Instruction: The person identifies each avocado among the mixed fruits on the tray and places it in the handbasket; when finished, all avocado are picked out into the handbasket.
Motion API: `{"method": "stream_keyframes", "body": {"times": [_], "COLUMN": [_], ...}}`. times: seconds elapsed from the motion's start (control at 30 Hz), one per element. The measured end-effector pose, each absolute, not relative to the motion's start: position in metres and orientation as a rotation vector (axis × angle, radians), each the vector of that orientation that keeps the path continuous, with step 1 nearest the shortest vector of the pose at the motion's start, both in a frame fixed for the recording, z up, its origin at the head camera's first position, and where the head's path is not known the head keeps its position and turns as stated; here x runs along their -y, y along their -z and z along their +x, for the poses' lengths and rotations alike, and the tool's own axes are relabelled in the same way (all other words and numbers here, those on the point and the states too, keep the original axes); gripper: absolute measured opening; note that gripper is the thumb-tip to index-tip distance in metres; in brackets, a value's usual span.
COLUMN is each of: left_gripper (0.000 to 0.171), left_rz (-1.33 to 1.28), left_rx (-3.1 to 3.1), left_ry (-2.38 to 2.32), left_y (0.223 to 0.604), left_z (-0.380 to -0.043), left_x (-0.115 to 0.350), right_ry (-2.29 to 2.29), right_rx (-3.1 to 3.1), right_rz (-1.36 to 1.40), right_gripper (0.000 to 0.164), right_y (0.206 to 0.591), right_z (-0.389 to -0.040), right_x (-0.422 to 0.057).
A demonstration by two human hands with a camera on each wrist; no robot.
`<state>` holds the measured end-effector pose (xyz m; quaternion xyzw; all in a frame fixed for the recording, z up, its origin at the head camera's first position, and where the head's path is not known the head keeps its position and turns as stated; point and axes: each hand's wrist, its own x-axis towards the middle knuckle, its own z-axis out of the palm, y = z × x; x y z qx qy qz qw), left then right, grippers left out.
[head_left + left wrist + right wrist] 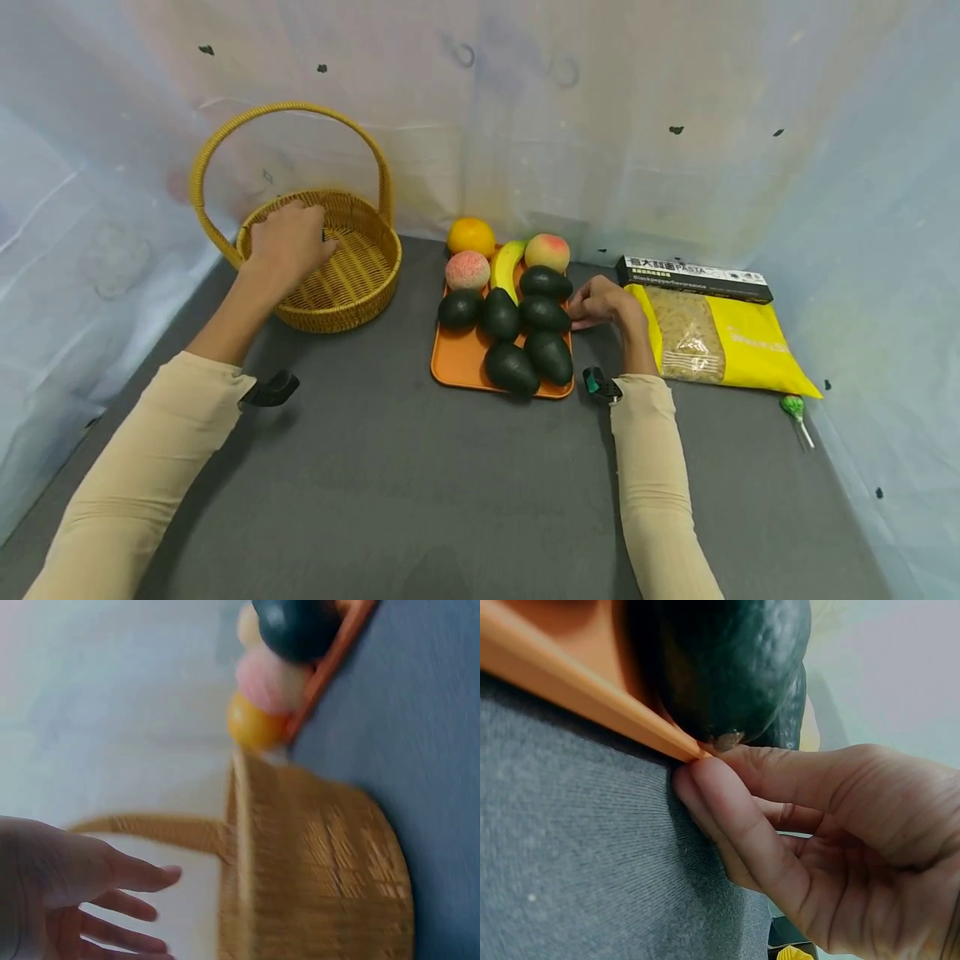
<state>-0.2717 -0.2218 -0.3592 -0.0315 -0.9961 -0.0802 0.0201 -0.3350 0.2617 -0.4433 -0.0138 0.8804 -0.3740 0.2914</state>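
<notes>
The left hand [288, 242] is above a round, golden-brown woven basket [337, 318] with a tall arched handle, its thumb and fingers apart and holding nothing. The right hand [603, 302] pinches the right rim of a shallow, rounded-corner orange tray [456, 360] between thumb and fingers. The tray lies on the dark grey counter [420, 483], well apart from the basket's right side. It carries six dark green, egg-shaped avocados [512, 369], a curved yellow banana [506, 268], a speckled pink round fruit [467, 271] and a yellow-and-red peach [547, 252]; a round orange fruit [471, 237] sits at its far left corner. Right of the right hand, a yellow plastic pasta bag [753, 343] lies before a long black-and-white box [693, 279], near a green-headed lollipop [792, 407].
</notes>
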Motion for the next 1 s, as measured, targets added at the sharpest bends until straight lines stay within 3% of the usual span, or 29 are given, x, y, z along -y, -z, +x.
{"method": "stream_keyframes", "body": {"times": [0.17,0.3,0.6,1.0], "left_gripper": [0.038,0.035,0.041,0.055], "left_rz": [-0.187,-0.412,-1.166,-1.614], "left_rx": [3.090,3.121,2.973,2.959], "left_ry": [0.201,0.220,0.550,0.540], "left_y": [0.343,0.336,0.337,0.361], "left_z": [-0.243,-0.227,-0.239,-0.235], "left_x": [0.192,0.162,0.098,0.056], "right_ry": [0.995,1.001,1.022,1.085], "right_rx": [-2.346,-2.340,-2.380,-2.388], "right_rz": [-0.034,-0.023,0.026,0.026], "right_gripper": [0.017,0.015,0.011,0.009], "right_y": [0.440,0.439,0.440,0.440], "right_z": [-0.336,-0.340,-0.342,-0.337], "right_x": [-0.258,-0.255,-0.252,-0.249]}}
